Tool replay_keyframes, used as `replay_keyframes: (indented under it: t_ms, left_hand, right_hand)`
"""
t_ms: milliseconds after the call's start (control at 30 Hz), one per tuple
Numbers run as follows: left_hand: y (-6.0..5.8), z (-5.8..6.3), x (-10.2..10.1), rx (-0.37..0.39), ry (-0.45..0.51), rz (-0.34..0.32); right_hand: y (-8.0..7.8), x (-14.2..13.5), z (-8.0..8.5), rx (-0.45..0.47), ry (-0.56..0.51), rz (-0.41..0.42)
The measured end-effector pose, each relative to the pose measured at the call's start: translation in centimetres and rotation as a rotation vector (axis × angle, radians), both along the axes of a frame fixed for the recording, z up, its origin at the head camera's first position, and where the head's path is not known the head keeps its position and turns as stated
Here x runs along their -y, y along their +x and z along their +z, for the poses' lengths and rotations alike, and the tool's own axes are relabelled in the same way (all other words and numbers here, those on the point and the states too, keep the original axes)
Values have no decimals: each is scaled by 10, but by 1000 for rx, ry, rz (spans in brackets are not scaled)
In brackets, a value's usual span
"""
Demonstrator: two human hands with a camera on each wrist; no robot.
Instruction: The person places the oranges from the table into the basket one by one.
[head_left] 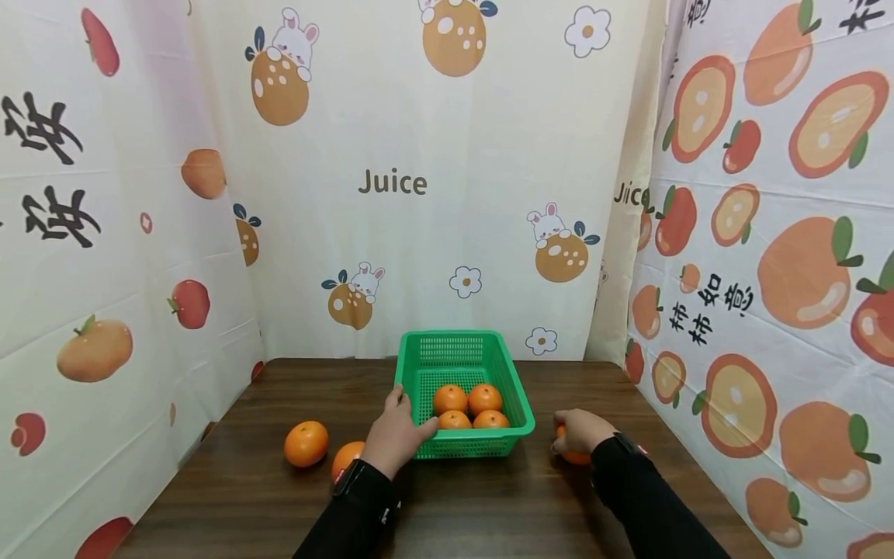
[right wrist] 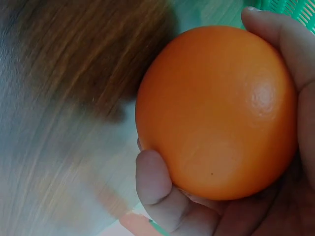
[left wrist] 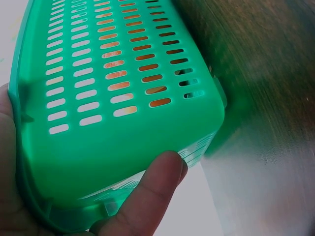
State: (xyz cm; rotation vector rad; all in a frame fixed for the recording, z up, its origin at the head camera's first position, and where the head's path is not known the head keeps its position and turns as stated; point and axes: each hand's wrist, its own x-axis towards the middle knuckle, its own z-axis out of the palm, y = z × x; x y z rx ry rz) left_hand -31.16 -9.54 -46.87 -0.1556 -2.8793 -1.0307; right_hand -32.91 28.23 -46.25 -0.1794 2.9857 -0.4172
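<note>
A green plastic basket (head_left: pixel 482 444) stands on the table with several oranges (head_left: pixel 450 399) grouped in its near half. My left hand (head_left: pixel 394 436) grips the basket's rim at the near left corner. In the left wrist view, a finger lies along the outside of the basket wall (left wrist: pixel 113 145), and more of the hand is at the rim. To the right of the basket, my right hand (head_left: pixel 583 428) holds an orange (right wrist: pixel 216 113) between curled fingers and thumb, close to the tabletop. Whether that orange touches the table cannot be told.
Left of the basket lie an orange (head_left: pixel 306 443) and another orange (head_left: pixel 347 456), the second partly hidden by my left hand. The brown wooden table (head_left: pixel 489 512) is bounded by a printed back curtain (head_left: pixel 391 248) and side curtains.
</note>
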Motion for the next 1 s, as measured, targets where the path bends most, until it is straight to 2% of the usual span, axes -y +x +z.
replay_keyframes:
  t_ms: [167,300,567,1000]
  left_hand:
    - [-1,3,-1,6,-2,6]
    - [-3,3,-2,4,-9,10]
    - [1,3,1,-22,1,-17]
    - [1,3,0,-14,-5,-10]
  right_hand:
    - [-2,3,3,2,17,-2]
    - [-4,1,-1,-13,11,-4]
    - [2,3,-2,-23,5,6]
    - [2,2,-4,-29,6,2]
